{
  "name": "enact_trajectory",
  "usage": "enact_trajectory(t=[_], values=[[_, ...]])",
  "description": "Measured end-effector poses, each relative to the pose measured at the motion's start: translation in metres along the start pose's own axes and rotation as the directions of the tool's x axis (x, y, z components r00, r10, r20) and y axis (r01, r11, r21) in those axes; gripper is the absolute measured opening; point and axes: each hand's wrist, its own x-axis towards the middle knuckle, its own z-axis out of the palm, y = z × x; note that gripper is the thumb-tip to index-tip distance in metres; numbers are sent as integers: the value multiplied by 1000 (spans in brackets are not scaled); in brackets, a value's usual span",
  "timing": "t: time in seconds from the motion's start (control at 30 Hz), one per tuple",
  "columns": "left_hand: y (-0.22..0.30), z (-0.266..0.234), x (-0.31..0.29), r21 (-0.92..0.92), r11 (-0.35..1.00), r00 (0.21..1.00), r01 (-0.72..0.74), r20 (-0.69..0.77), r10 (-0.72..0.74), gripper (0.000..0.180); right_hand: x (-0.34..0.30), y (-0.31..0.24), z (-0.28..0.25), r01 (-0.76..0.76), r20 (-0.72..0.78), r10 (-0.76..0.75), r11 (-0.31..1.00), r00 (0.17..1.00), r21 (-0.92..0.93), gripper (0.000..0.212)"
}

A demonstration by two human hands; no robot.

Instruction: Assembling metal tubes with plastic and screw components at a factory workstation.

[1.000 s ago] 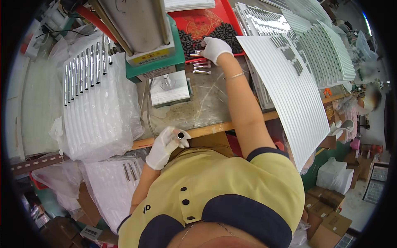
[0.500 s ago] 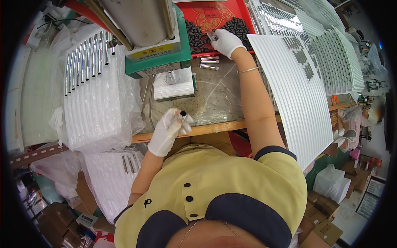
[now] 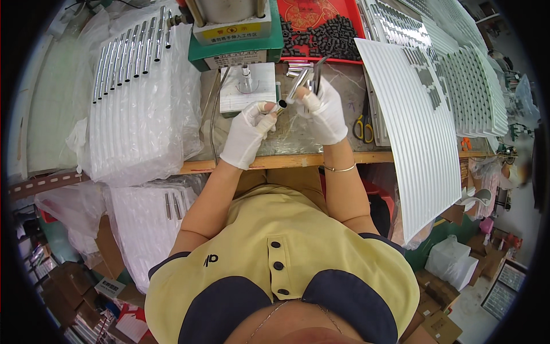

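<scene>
My left hand (image 3: 247,136), in a white glove with bare fingertips showing, is closed on a short shiny metal tube (image 3: 281,106) whose dark open end faces up. Close beside it, my right hand (image 3: 325,113), also gloved, grips a second silver tube (image 3: 296,87) that tilts up and to the right. A slim dark piece (image 3: 318,75) also stands up from the right hand; its kind cannot be made out. Both hands are above the bench's near edge, in front of a pale metal block (image 3: 229,94) with an upright metal stub (image 3: 246,70).
Behind the block stands a press with a green base (image 3: 235,54). A red tray (image 3: 360,31) holds many small black fittings, with short metal tubes (image 3: 295,69) before it. Yellow-handled scissors (image 3: 362,129) lie at right, near a ribbed white sheet (image 3: 412,155). Wrapped chrome tubes (image 3: 136,51) lie at left.
My right hand has come back from the red tray toward me, bringing a silver tube and the dark piece. My left hand has moved up and right with its tube; the view has shifted slightly.
</scene>
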Motion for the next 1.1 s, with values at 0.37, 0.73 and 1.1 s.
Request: enact_trajectory(t=[0.37, 0.73, 1.1], values=[[-8, -13, -2, -223, 975, 999, 9, 54, 3, 19, -10, 11, 23, 34, 35, -22, 920, 999, -390, 30], [19, -20, 14, 749, 570, 747, -338, -155, 646, 36, 11, 15, 28, 215, -11, -236, 903, 972, -371, 20], [30, -61, 32, 553, 811, 833, -192, -346, 433, 23, 73, 34, 53, 19, 54, 41, 602, 998, -798, 35]])
